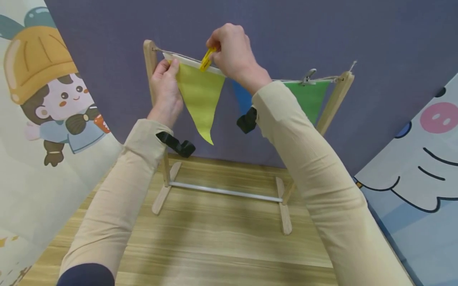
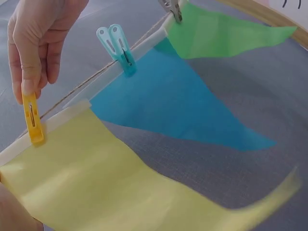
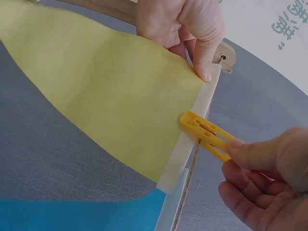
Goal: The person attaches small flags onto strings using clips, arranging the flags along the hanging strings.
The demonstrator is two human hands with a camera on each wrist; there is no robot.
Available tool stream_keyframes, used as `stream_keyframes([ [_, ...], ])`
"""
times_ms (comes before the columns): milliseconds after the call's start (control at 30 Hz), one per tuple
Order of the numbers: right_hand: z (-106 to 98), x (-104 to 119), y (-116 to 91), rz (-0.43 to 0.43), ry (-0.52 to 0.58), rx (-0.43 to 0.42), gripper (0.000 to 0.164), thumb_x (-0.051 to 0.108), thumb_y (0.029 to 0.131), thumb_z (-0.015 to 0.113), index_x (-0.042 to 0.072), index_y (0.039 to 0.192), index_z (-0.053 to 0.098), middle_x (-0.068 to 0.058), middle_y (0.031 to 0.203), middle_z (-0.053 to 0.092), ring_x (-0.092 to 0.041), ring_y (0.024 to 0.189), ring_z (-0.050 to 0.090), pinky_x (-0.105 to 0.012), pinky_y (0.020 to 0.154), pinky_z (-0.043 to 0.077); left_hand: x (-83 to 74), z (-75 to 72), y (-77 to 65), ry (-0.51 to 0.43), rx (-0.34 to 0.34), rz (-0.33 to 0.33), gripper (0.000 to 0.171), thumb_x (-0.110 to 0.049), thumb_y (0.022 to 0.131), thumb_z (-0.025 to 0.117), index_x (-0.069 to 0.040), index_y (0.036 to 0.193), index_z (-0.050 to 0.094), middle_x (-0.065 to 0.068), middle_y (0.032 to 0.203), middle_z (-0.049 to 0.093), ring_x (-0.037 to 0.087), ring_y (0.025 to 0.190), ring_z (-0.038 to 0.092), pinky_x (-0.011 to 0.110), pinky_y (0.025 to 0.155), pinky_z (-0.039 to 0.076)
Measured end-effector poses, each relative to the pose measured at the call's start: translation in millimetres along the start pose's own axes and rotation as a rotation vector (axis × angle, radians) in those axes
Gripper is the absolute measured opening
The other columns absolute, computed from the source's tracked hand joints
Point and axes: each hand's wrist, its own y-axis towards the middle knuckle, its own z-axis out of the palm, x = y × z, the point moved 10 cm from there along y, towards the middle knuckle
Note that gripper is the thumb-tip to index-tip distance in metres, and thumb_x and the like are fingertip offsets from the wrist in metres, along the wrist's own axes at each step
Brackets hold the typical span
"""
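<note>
A yellow triangular pennant (image 1: pixel 200 87) with a white top strip hangs along a thin string (image 3: pixel 192 166) near the left post. My left hand (image 1: pixel 166 87) pinches its top left corner between thumb and fingers. In my right hand (image 1: pixel 236 51) the handles of a yellow clothespin (image 3: pixel 204 130) are pinched; its tip lies over the white strip and string, about mid-width. Beside the yellow one, a blue pennant (image 2: pixel 168 101) hangs from a teal clothespin (image 2: pixel 118 50). Farther right, a green pennant (image 1: pixel 311 97) is held by a metal clip (image 1: pixel 308 76).
A wooden stand carries the string between its left post (image 1: pixel 150 59) and right post (image 1: pixel 336 101), with a white crossbar (image 1: pixel 225 191) low down. It stands on a wood-grain surface (image 1: pixel 214 246) before a grey-blue panel (image 1: pixel 322 35). Cartoon-printed panels (image 1: pixel 71 131) flank both sides.
</note>
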Motion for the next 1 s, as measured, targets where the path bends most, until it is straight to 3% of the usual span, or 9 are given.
stream_keyframes([
  [133, 4.2, -3.4, 1.9, 0.022, 0.008, 0.043, 0.031, 0.006, 0.095, 0.052, 0.009, 0.124, 0.062, -0.005, 0.125, 0.058, -0.014, 0.105, 0.054, -0.020, 0.086, 0.046, 0.2, 0.8, -0.5, -0.025, -0.003, 0.002, 0.014, 0.000, 0.089, 0.060, -0.004, 0.076, 0.060, 0.002, 0.075, 0.057, 0.011, 0.067, 0.053, 0.019, 0.063, 0.045],
  [400, 11.1, -2.1, -0.1, -0.013, 0.027, 0.084, 0.034, 0.008, 0.095, 0.053, 0.008, 0.129, 0.057, -0.005, 0.129, 0.056, -0.013, 0.102, 0.052, -0.017, 0.086, 0.045, 2.6, 0.4, -1.3, -0.047, -0.008, -0.008, 0.012, 0.000, 0.089, 0.059, -0.004, 0.079, 0.062, 0.003, 0.077, 0.058, 0.011, 0.069, 0.054, 0.018, 0.064, 0.046],
  [533, 15.2, -0.1, -0.7, -0.045, 0.018, 0.097, 0.036, 0.009, 0.096, 0.052, 0.008, 0.132, 0.053, -0.006, 0.129, 0.055, -0.012, 0.094, 0.048, -0.014, 0.077, 0.042, 4.4, -1.0, -0.7, -0.062, -0.009, -0.008, 0.012, 0.001, 0.089, 0.059, -0.004, 0.078, 0.062, 0.003, 0.077, 0.058, 0.011, 0.070, 0.054, 0.018, 0.065, 0.046],
  [733, 16.6, -2.1, -4.4, -0.063, 0.014, 0.056, 0.036, 0.014, 0.096, 0.052, 0.009, 0.132, 0.053, -0.007, 0.118, 0.055, -0.011, 0.091, 0.044, -0.015, 0.072, 0.041, 7.6, -3.8, -1.8, -0.048, -0.014, -0.017, 0.012, 0.000, 0.090, 0.059, -0.003, 0.079, 0.061, 0.004, 0.078, 0.058, 0.012, 0.071, 0.054, 0.019, 0.066, 0.047],
  [1000, 17.3, -0.6, -10.5, -0.096, 0.029, 0.014, 0.040, 0.017, 0.096, 0.053, 0.011, 0.136, 0.049, -0.006, 0.120, 0.054, -0.013, 0.099, 0.049, -0.015, 0.076, 0.041, 11.0, -6.4, -2.4, -0.014, -0.013, -0.026, 0.011, -0.003, 0.091, 0.059, -0.003, 0.080, 0.061, 0.004, 0.077, 0.057, 0.012, 0.068, 0.054, 0.019, 0.063, 0.046],
])
